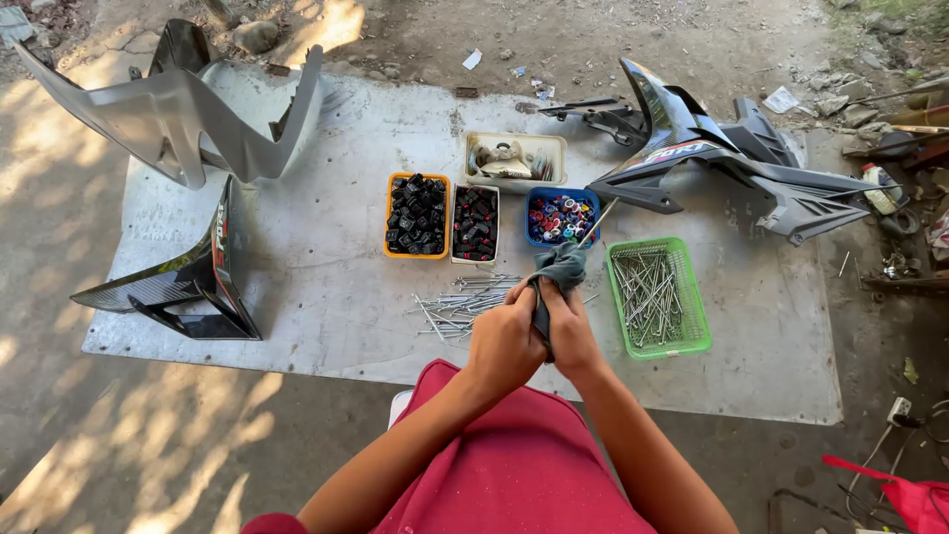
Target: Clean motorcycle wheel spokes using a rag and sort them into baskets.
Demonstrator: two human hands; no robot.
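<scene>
My left hand (pixel 502 341) and my right hand (pixel 571 331) are pressed together over a grey sheet on the ground, both gripping a dark grey cloth (pixel 561 265). A thin metal spoke (pixel 599 222) sticks up and to the right out of the cloth, so the cloth is wrapped around it. Just left of my hands lies a loose pile of metal spokes (pixel 455 305). A green basket (pixel 686 314) to the right of my hands holds several more spokes.
Behind my hands stand an orange tray (pixel 416 179) and a white tray (pixel 474 223) of black parts, a blue tub (pixel 560 196) of coloured bits and a cream tub (pixel 514 141). Motorcycle fairing panels lie at the left (pixel 188 119) and right (pixel 732 158). A grey sheet (pixel 326 277) covers the ground.
</scene>
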